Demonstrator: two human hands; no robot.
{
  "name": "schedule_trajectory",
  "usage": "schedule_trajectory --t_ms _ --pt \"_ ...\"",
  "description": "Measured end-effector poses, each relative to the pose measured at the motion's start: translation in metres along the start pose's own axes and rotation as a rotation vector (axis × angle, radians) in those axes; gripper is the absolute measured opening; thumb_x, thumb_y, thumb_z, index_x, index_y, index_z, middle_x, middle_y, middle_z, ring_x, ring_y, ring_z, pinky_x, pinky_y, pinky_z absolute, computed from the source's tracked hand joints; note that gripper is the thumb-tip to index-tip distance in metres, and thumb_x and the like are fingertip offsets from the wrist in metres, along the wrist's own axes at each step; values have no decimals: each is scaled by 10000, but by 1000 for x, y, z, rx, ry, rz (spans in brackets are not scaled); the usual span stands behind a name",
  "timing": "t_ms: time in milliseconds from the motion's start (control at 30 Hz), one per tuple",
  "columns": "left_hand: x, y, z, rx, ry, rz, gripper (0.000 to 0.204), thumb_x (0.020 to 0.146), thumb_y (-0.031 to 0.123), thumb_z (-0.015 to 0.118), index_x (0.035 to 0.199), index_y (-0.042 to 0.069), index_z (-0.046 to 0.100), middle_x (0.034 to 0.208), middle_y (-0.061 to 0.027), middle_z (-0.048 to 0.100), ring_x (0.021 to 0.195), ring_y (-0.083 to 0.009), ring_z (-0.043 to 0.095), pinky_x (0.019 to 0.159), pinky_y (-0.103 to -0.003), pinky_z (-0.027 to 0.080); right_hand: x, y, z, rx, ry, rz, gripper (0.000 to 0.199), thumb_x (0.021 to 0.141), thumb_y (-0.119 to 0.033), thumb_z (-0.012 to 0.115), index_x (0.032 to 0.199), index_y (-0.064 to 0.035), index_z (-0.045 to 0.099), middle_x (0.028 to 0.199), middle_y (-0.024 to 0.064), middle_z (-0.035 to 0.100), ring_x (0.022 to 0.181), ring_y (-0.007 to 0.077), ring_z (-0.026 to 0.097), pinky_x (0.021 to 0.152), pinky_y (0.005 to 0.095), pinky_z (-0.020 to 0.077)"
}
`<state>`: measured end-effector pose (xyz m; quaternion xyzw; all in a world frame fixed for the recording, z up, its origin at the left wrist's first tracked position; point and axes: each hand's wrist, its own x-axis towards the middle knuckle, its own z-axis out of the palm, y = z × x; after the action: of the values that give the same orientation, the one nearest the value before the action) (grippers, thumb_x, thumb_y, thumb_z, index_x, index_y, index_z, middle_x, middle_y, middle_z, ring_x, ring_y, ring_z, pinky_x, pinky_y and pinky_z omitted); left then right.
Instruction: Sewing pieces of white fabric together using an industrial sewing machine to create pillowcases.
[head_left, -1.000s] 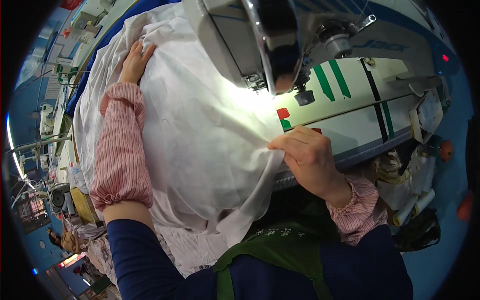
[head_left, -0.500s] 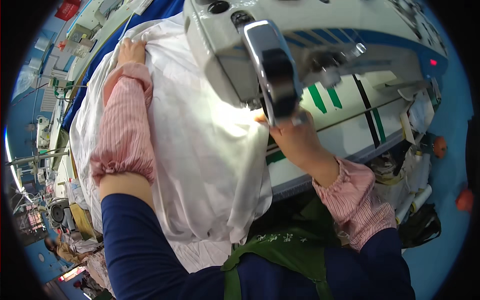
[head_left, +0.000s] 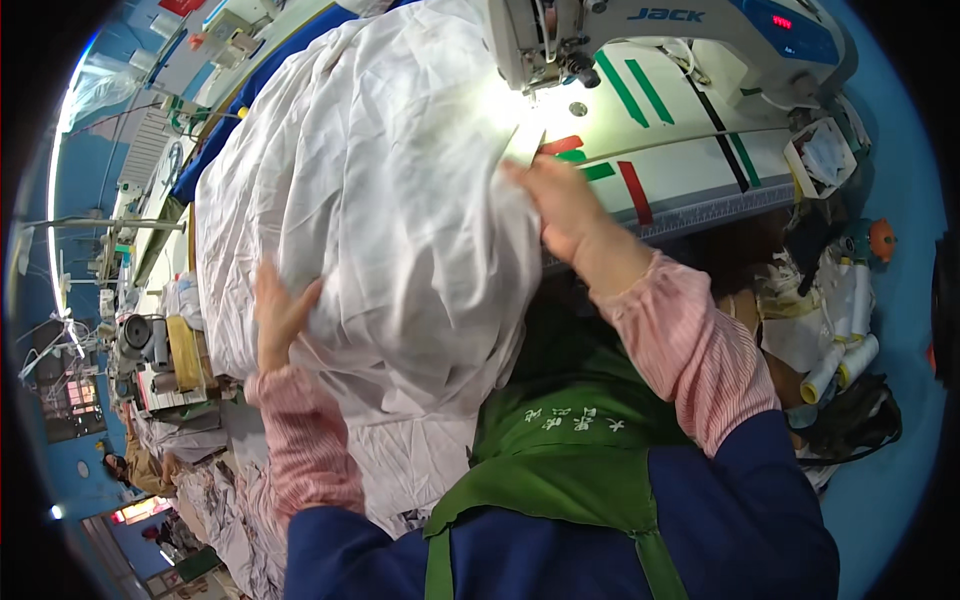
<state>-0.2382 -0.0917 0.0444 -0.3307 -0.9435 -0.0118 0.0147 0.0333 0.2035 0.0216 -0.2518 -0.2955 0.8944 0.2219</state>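
A large white cloth (head_left: 400, 230) is bunched over the sewing table and hangs down toward my lap. My left hand (head_left: 284, 312) rests on its left part, fingers spread, slightly blurred. Close to the table's front edge, my right hand (head_left: 565, 208) pinches the cloth's right edge between thumb and fingers. That edge runs up toward the needle area of a white and blue sewing machine (head_left: 740, 40), whose lamp lights the cloth brightly. The glare hides whether the cloth lies under the presser foot.
Green, red and black tape strips mark the machine bed, and a ruler strip (head_left: 720, 207) follows its front edge. At right stand a small white box (head_left: 822, 155) and several thread cones (head_left: 850, 350). Farther left are more machines and another person (head_left: 145, 465).
My left hand has come back from the cloth's far side to its near left. My right hand has moved away from the needle area toward me. The view has shifted, showing the machine higher up.
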Motion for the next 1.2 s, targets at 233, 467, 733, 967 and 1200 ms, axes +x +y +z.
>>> schedule_trajectory --t_ms 233,467,733,967,1200 --pt "9 -68 27 -303 -100 -89 569 805 271 670 1231 -72 512 1127 -337 588 1075 -454 567 914 -493 449 -74 111 35 -562 -50 144 293 865 -70 690 1144 9 648 1029 80 688 899 175 633 771 304 522" --pt "248 -47 -85 447 465 159 253 866 207 545 975 22 678 939 -251 668 920 -426 634 817 -488 488 -154 15 -40 161 -398 170 549 864 -32 674 1373 4 471 1313 118 575 1192 227 558 1051 366 404" --pt "392 86 -102 -363 492 348 568 865 299 606 1370 61 499 1152 -253 639 1067 -343 628 899 -377 502 -152 54 -54 -265 -440 529 615 819 -67 746 1365 -7 467 1264 123 597 1144 211 570 985 339 455" --pt "198 13 48 130 -127 427 684 890 483 594 1474 198 377 1528 -199 297 1356 -511 296 1132 -501 279 -151 58 -35 -335 -713 523 425 814 -54 760 1212 -16 616 1176 100 655 1084 190 599 936 314 479" --pt "192 -158 46 430 -92 -62 416 967 290 400 1324 106 508 1376 -236 482 1166 -493 498 985 -495 445 -191 68 -24 -328 -753 391 426 826 -80 760 1216 -6 606 1155 92 658 1084 202 592 952 311 465"
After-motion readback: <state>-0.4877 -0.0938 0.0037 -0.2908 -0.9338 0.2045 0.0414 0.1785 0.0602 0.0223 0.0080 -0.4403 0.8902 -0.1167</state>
